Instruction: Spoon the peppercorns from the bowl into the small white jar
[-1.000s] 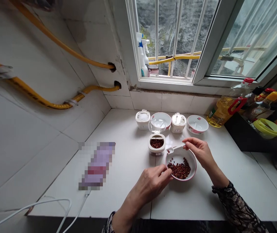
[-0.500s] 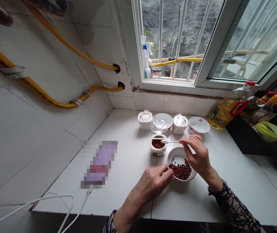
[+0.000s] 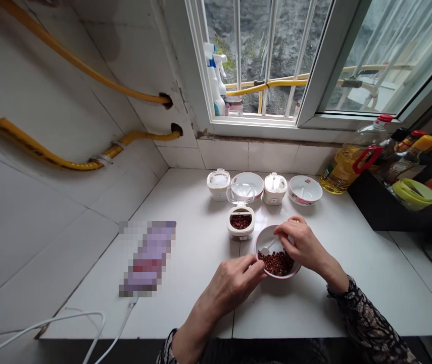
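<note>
In front of me on the counter stands a white bowl with a pink rim. Dark red peppercorns cover its bottom. My left hand is closed on the bowl's near left rim, thumb and fingers pinching it. My right hand is closed round the handle of a small white spoon, whose head is inside the bowl just by the peppercorns. Beyond the bowl, to its left, a white seasoning jar stands with its clear lid raised and more peppercorns inside.
Behind stand two lidded seasoning jars and two flowered bowls. An oil bottle and a black rack of bottles are at the right. A blurred, phone-like object with a white cable lies left.
My right hand has brought the spoon from the open jar down into the bowl. My left hand keeps hold of the bowl's rim. The view has shifted slightly.
</note>
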A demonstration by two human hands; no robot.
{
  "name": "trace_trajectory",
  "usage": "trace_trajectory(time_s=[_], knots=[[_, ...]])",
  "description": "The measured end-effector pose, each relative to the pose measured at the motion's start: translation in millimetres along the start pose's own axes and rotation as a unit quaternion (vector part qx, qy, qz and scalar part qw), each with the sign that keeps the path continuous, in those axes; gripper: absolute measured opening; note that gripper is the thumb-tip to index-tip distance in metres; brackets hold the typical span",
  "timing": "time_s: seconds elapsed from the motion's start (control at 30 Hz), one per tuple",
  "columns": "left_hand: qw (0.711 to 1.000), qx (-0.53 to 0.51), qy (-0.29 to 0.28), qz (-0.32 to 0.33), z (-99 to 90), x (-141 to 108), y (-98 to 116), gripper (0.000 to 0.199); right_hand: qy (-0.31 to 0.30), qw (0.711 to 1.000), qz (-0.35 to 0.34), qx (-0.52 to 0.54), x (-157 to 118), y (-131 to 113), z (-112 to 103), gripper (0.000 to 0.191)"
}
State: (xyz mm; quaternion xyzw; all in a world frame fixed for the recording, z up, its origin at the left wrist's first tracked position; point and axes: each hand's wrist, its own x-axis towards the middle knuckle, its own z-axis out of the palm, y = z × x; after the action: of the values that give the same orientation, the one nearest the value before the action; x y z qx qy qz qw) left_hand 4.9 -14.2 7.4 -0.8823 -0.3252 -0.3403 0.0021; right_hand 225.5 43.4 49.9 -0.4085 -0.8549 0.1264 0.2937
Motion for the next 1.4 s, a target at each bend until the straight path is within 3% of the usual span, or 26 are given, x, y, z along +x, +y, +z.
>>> trace_trajectory(time_s=[0.23, 0.4, 0.53, 1.1, 1.27, 1.4], knots=[[1.0, -0.003, -0.007, 0.001, 0.8, -1, 0, 0.019, 0.036, 0.984, 0.141, 0.107, -2, -3, 2, 0.021], [1.0, -0.004, -0.008, 0.005, 1.1, -2, 0, 0.018, 0.043, 0.938, 0.247, 0.239, -1, 0, -6, 0.016], [1.0, -0.009, -0.008, 0.003, 2.0, -3, -1, 0.017, 0.052, 0.911, 0.281, 0.296, 0, 1, -9, 0.016], [1.0, -0.007, -0.007, 0.0, 3.1, -2, -1, 0.018, 0.077, 0.916, 0.277, 0.281, 2, 5, -3, 0.017], [1.0, -0.002, -0.009, -0.002, 1.8, -2, 0, 0.02, 0.119, 0.91, 0.259, 0.301, 9, 2, 0, 0.023], [1.0, 0.002, -0.006, 0.001, 0.5, -1, 0, 0.022, 0.16, 0.927, 0.21, 0.267, 14, -9, 7, 0.02]])
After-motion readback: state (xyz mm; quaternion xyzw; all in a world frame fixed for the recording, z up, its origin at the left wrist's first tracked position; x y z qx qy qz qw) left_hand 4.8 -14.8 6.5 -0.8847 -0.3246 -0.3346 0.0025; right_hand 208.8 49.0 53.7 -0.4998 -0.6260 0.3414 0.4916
